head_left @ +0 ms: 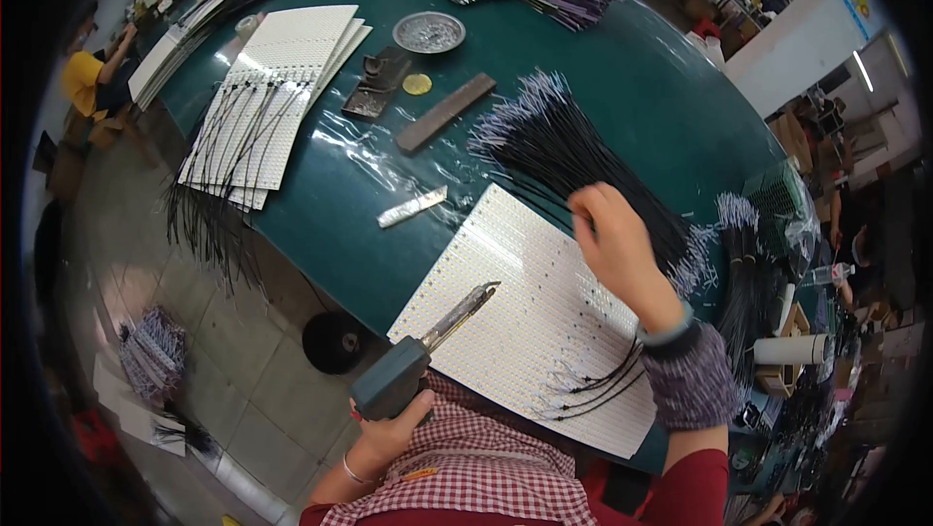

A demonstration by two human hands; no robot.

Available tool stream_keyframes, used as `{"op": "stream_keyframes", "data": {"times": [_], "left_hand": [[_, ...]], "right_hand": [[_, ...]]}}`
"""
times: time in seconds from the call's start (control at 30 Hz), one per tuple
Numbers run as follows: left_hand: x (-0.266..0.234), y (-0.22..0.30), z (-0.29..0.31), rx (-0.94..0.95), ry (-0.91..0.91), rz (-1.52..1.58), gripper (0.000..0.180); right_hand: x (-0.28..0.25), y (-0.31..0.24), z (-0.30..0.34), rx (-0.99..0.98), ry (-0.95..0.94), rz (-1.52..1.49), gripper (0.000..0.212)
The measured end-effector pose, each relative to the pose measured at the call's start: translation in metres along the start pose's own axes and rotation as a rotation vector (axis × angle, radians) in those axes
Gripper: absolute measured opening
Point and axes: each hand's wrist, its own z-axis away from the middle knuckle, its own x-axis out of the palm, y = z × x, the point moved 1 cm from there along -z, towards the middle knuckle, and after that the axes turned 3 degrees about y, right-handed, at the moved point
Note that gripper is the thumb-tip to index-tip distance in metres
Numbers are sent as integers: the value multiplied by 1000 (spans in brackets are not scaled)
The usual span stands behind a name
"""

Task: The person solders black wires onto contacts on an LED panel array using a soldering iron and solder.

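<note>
My left hand (389,429) is closed around the grip of a dark green soldering gun (394,380). Its metal tip points up and right over a white LED circuit board (515,303), which lies tilted at the table's near edge. Several short black wires (603,390) are attached near the board's lower right. Over the left side of a big bundle of black wires (612,167) with pale stripped ends, my right hand (617,239) has its fingers curled together. Loose wires run up to these fingertips; whether they pinch one is too small to tell.
On the green table (340,225) lie a silver strip (413,206), a brown bar (447,112), a soldering iron stand (377,84), a yellow disc (417,85) and a metal dish (429,33). Stacked boards (282,89) with wires stand left. A person (87,79) sits far left.
</note>
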Motion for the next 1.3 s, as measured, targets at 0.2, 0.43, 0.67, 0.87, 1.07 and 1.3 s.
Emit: {"op": "stream_keyframes", "data": {"times": [0.2, 0.43, 0.67, 0.87, 1.07, 1.3], "left_hand": [[-7, 12, 2, -26, 61, -24, 35], [-10, 9, 4, -154, 91, -8, 32], [-7, 9, 18, -72, 47, -36, 32], [2, 3, 22, -43, -40, -59, 33], [15, 8, 32, -4, -122, -81, 30], [19, 0, 43, -17, -299, -219, 33]], "right_hand": [[90, 22, -72, 43, -86, -34, 14], [112, 25, -77, 112, -210, 242, 17], [37, -2, -45, 154, 253, -279, 6], [-79, -76, 37, 320, 58, -309, 7], [-45, -74, 123, 513, -36, -387, 7], [-8, -62, 158, 653, 80, -439, 8]]}}
